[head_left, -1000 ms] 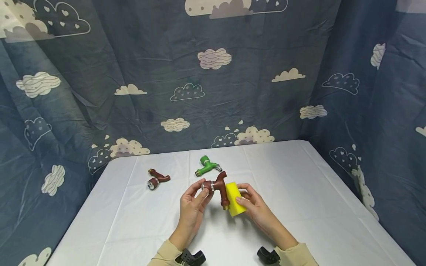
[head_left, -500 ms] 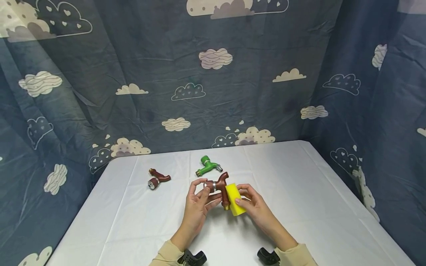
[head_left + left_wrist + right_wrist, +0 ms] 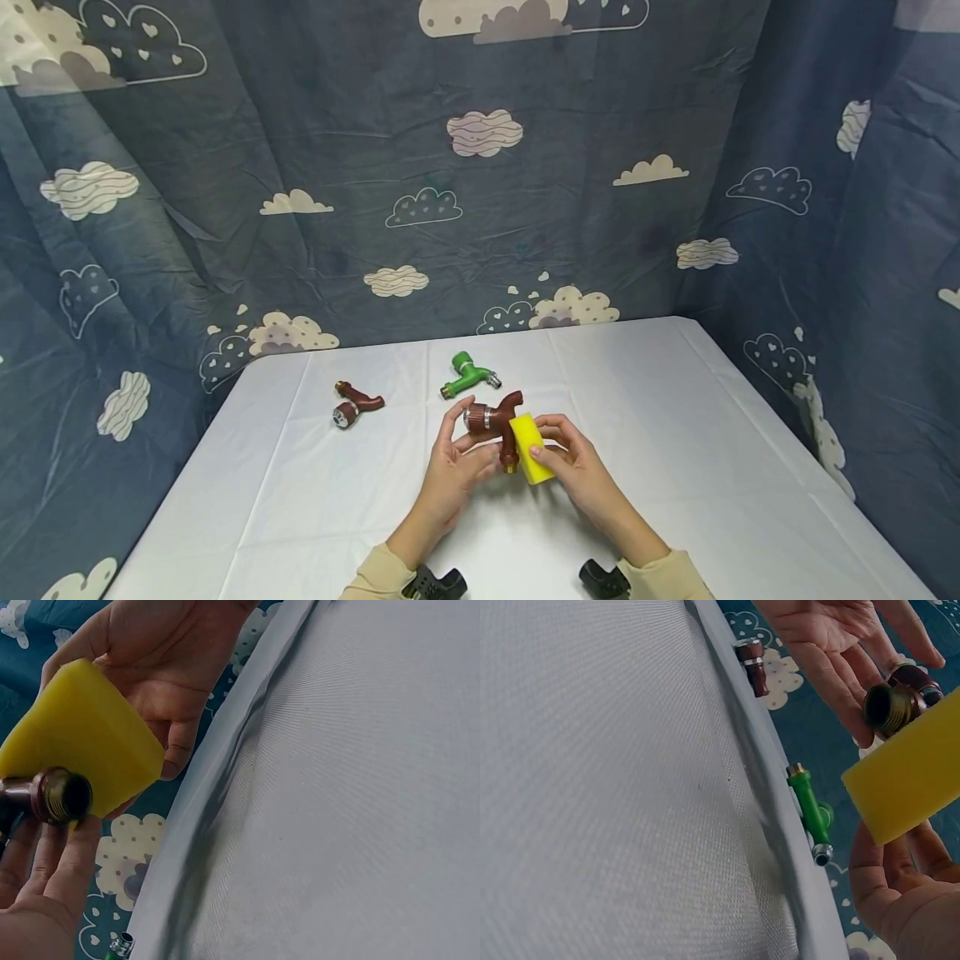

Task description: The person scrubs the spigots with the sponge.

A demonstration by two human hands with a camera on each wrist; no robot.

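Forearms (image 3: 414, 533) slant inward, right grip (image 3: 573, 462) pinching sponge (image 3: 527, 435).

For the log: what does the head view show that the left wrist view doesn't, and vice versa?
Only the head view shows the spare brown tap lying on the left of the table and the beige sleeves.

Only the left wrist view looks into the hollow end of the held tap.

Both share the held tap at the left hand, the yellow sponge held by the right hand, the green tap (cut off in the wrist view), the white tablecloth and the cloud-print curtain.
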